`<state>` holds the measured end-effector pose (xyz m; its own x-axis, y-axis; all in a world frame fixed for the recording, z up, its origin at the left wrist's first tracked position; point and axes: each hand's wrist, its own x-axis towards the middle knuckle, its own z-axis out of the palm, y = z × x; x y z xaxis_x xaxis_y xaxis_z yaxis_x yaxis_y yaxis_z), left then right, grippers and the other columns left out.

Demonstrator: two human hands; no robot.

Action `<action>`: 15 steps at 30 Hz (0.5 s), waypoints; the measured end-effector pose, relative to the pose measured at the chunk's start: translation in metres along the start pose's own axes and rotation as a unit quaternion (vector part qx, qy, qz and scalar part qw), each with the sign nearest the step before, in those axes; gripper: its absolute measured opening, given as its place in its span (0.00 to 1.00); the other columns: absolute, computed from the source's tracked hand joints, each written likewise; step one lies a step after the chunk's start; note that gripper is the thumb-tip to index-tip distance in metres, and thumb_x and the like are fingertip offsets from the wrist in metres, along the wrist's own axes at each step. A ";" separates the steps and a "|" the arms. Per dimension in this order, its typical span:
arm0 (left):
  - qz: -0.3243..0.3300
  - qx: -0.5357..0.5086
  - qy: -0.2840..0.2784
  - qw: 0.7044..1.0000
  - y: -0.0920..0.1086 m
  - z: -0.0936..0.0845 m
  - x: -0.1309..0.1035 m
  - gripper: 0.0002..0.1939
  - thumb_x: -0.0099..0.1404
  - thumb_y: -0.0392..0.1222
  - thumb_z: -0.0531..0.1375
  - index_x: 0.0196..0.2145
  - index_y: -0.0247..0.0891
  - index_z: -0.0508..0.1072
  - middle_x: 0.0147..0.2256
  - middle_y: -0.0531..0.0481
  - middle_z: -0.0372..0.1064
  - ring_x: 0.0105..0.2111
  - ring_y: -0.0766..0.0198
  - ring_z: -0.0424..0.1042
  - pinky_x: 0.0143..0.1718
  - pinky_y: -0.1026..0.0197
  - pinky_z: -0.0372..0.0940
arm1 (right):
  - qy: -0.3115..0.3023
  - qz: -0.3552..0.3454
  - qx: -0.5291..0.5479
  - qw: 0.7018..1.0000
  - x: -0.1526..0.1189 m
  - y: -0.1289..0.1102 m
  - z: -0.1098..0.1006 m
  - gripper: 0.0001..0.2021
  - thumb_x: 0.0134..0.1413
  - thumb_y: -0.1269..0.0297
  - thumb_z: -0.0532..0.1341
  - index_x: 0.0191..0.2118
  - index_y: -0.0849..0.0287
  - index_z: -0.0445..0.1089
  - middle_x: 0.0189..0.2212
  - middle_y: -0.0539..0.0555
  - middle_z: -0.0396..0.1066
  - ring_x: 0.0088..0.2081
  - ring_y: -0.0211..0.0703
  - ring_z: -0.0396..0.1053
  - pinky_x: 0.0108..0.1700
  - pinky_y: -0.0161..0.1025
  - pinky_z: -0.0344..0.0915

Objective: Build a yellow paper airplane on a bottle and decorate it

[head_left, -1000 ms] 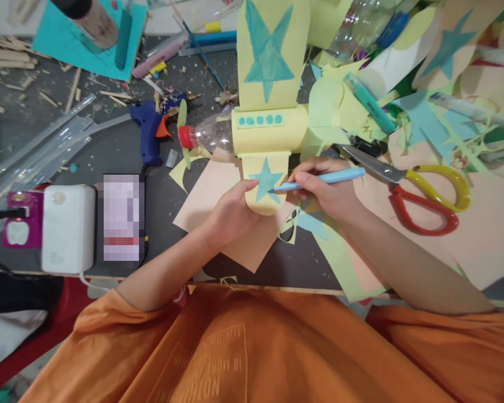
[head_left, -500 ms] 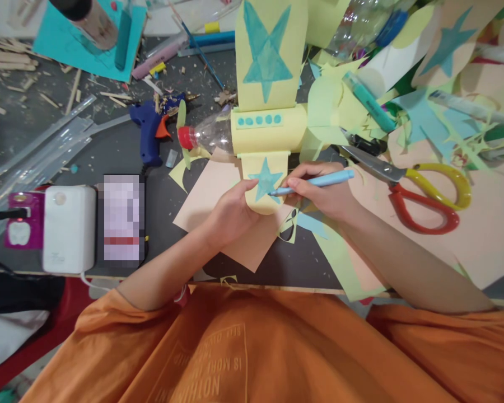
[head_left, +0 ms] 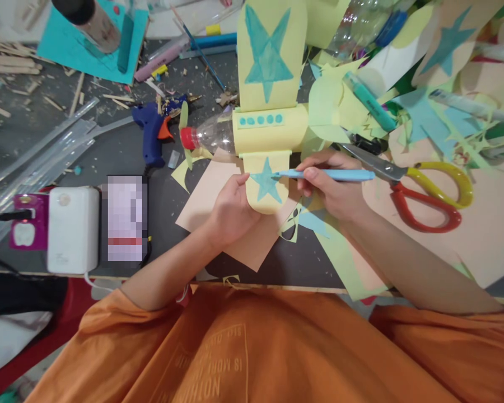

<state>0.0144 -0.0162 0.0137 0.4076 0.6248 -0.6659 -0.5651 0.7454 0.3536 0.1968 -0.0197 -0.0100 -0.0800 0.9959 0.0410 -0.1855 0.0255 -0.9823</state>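
Observation:
A model plane (head_left: 271,134) made from a plastic bottle wrapped in yellow paper lies across the table, its red cap (head_left: 187,137) to the left. A blue-green star (head_left: 265,182) is coloured on the near paper wing (head_left: 269,206). With the thumb at the wing's left edge and the fingers underneath, partly hidden, my left hand (head_left: 235,210) grips that wing. My right hand (head_left: 330,182) is closed round a light blue marker (head_left: 340,175), whose tip touches or hovers just over the star's right side; which one I cannot tell.
Right of my hands lie large scissors (head_left: 428,196) with yellow and red handles among paper scraps. A blue glue gun (head_left: 151,131) rests left of the plane. Farther left are a white power bank (head_left: 73,229), a phone (head_left: 125,218) and clear glue sticks (head_left: 46,168).
The marker's tip has moved up from the star's lower part to its right side, and the marker lies flatter. My right hand has shifted slightly right; my left hand stays at the wing.

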 end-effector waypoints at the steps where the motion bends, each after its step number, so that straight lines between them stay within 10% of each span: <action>1: 0.006 0.004 -0.008 1.000 0.000 0.001 -0.001 0.25 0.74 0.39 0.42 0.34 0.34 0.78 0.34 0.45 0.78 0.40 0.61 0.77 0.48 0.61 0.69 | 0.002 -0.001 -0.003 1.000 -0.001 0.000 0.000 0.09 0.52 0.54 0.73 0.32 0.51 0.79 0.21 0.45 0.74 0.19 0.31 0.67 0.21 0.32 0.66; 15: -0.004 0.016 -0.064 0.998 -0.001 -0.001 0.003 0.25 0.74 0.44 0.42 0.37 0.37 0.78 0.36 0.46 0.80 0.46 0.55 0.77 0.56 0.54 0.68 | 0.020 -0.026 -0.171 0.985 -0.041 -0.010 0.013 0.08 0.58 0.55 0.68 0.41 0.50 0.77 0.37 0.55 0.81 0.33 0.44 0.77 0.37 0.45 0.77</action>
<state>0.0150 -0.0153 0.0111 0.5012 0.6421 -0.5801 -0.5392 0.7561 0.3710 0.1895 -0.0616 0.0000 -0.0394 0.9950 0.0914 0.1520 0.0964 -0.9837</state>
